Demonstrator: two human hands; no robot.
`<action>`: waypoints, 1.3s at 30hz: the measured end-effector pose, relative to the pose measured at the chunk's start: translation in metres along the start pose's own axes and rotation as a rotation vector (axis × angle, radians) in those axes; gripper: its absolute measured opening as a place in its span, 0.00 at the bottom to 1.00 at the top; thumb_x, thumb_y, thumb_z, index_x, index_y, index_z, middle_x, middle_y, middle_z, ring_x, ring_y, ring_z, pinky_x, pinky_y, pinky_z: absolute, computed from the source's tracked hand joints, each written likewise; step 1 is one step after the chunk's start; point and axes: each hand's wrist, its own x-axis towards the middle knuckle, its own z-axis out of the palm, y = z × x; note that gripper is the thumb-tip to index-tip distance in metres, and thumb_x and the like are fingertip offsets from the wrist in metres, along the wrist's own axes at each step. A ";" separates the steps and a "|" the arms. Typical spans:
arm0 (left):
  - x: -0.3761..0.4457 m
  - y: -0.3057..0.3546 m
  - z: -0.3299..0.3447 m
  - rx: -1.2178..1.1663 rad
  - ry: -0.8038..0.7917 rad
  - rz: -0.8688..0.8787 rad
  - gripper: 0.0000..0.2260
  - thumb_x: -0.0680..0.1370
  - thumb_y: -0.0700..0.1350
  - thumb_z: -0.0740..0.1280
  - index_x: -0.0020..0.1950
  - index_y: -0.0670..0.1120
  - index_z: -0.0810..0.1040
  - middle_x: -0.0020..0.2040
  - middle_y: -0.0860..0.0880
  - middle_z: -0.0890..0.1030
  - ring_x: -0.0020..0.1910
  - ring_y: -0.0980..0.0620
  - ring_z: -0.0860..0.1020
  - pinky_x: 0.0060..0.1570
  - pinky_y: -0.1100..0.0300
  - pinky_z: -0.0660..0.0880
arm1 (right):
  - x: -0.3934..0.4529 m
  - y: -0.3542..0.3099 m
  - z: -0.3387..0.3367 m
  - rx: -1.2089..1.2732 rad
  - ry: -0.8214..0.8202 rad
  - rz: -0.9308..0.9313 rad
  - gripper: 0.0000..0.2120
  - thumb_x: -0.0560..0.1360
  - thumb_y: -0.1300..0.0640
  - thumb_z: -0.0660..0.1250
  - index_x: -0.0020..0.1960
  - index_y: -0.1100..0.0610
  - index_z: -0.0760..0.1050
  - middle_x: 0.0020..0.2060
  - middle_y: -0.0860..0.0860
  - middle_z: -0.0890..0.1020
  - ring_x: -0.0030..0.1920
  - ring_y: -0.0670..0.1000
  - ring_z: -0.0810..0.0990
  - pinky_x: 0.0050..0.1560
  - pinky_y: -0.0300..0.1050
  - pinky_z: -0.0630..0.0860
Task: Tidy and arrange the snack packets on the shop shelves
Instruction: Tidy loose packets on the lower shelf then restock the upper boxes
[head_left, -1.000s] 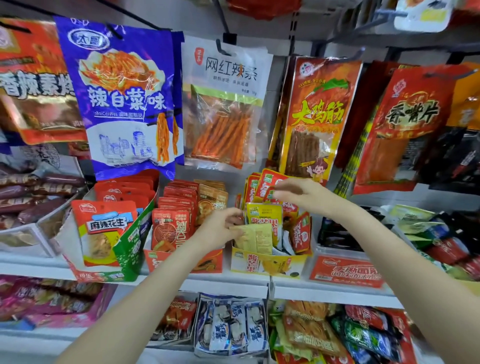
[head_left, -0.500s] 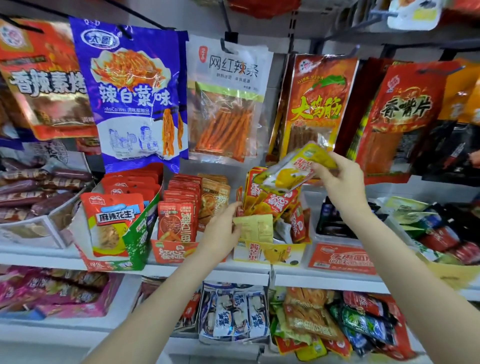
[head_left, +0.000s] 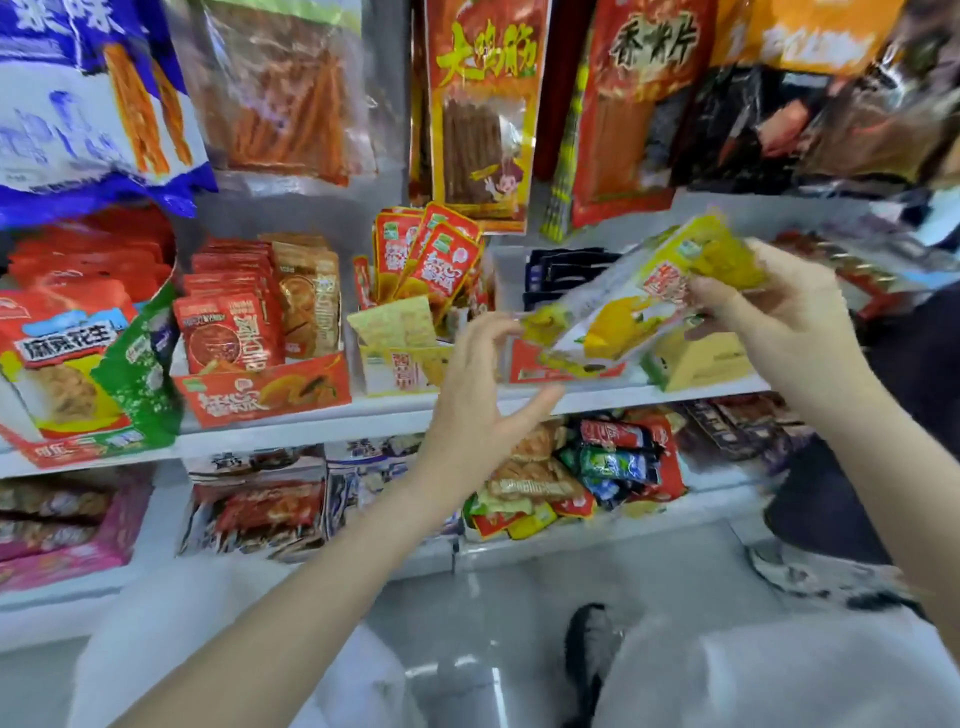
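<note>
Packet (head_left: 644, 306), yellow and clear, is now out of its box and held in mid-air in front of the middle shelf (head_left: 395, 410), well to the right of where it came from. A second ago the right hand (head_left: 779, 322) was reaching into the yellow box (head_left: 400, 358) among the red packets (head_left: 431, 254); half a second ago it had lifted this one just above them. Now its grip pinches the packet's upper right end between thumb and fingers.

The left hand (head_left: 483, 405) has let go of the box front it was steadying and has come across toward the packet's lower left end, fingers spread wide and holding nothing; whether they touch the packet is lost in blur.

The view has also swung down and right, so floor and shoes show. My judgement: this odd packet was pulled as misplaced and is being carried to another spot, probably rightward; the box itself looks tidier without it.
</note>
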 end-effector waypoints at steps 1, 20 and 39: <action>-0.005 -0.003 0.006 -0.032 -0.014 -0.029 0.24 0.73 0.53 0.69 0.62 0.57 0.60 0.60 0.59 0.64 0.64 0.58 0.66 0.64 0.53 0.69 | -0.013 0.004 -0.001 -0.033 -0.038 0.015 0.08 0.72 0.43 0.64 0.48 0.43 0.78 0.38 0.37 0.80 0.37 0.49 0.81 0.40 0.50 0.80; -0.064 -0.106 0.121 0.074 -0.537 -0.571 0.13 0.75 0.36 0.65 0.59 0.42 0.74 0.50 0.46 0.79 0.46 0.54 0.76 0.51 0.59 0.74 | -0.173 0.162 0.090 0.446 -0.036 1.153 0.08 0.71 0.63 0.70 0.48 0.55 0.77 0.48 0.55 0.83 0.43 0.52 0.82 0.43 0.47 0.79; 0.020 -0.170 0.230 0.495 -0.614 -0.169 0.32 0.74 0.47 0.68 0.74 0.44 0.58 0.73 0.42 0.62 0.71 0.44 0.62 0.71 0.53 0.59 | -0.132 0.271 0.023 -0.220 0.132 0.904 0.20 0.76 0.57 0.64 0.66 0.61 0.66 0.60 0.55 0.76 0.59 0.55 0.73 0.56 0.43 0.67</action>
